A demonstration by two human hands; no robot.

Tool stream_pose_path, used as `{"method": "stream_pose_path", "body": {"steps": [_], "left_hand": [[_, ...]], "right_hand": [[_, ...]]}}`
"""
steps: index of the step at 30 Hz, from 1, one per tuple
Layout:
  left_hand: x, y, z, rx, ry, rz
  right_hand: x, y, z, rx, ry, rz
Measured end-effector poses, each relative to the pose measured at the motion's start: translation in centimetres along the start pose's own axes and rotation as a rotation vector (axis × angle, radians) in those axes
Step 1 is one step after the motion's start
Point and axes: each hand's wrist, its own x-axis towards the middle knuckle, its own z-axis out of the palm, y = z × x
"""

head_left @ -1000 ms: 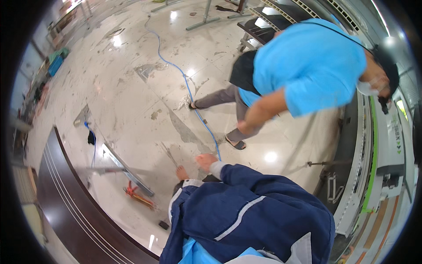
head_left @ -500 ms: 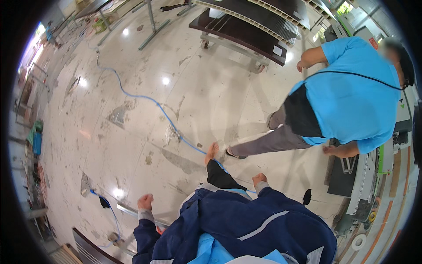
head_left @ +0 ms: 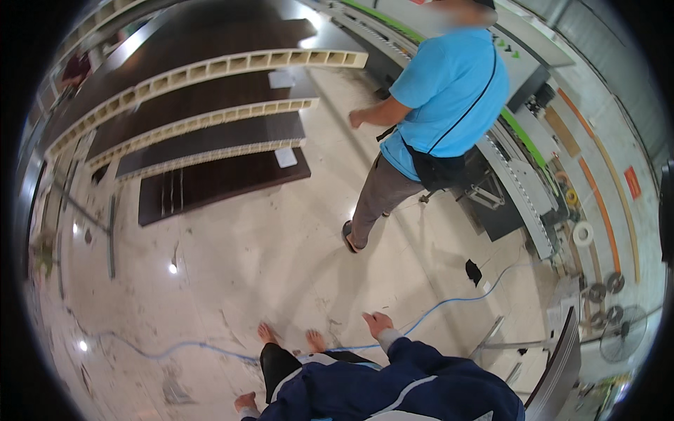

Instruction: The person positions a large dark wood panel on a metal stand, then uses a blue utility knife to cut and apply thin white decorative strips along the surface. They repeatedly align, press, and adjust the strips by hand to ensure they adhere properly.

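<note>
Blue hose (head_left: 449,301) lies near right hand (head_left: 378,323) and left hand (head_left: 245,403); both look empty, nothing lifted yet. Can't tell if fingers touch.

txt: none legible | mach. (head_left: 519,67): grn chevrons (head_left: 507,47) | dk panels (head_left: 232,179): wht labels (head_left: 286,157), too small to read
</note>
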Motion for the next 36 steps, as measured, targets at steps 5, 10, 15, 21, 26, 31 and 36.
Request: {"method": "stream_pose_path", "body": {"steps": [5, 10, 15, 21, 26, 31, 36], "left_hand": [[11.9, -5.7, -12.2, -0.174, 0.074, -0.006], [22.5, -9.2, -28.5, -0.151, 0.439, 0.203], [25.7, -6.7, -42.8, -0.459, 0.773, 0.182], [27.4, 1.8, -52.1, -1.32, 0.452, -0.03], [36.0, 5.3, -56.5, -1.871, 0.416, -0.031], [41.8, 7.2, -60.7, -2.116, 0.518, 0.095], [41.4, 7.6, -62.2, -2.155, 0.5, -0.019]], "right_hand": [[-4.1, 4.7, 4.5, 0.053, 0.269, 0.365], [-7.0, 5.9, 9.9, -0.364, -0.042, 0.531], [-5.6, 1.0, 14.0, 0.509, 0.301, 0.517], [-1.5, -2.9, 12.5, 0.685, 0.298, 0.515], [-4.5, -2.6, 11.4, 0.577, 0.264, 0.736], [-11.7, -2.5, 15.0, 0.68, 0.232, 1.017], [-16.1, -5.3, 19.0, 0.679, 0.07, 1.072]]}}
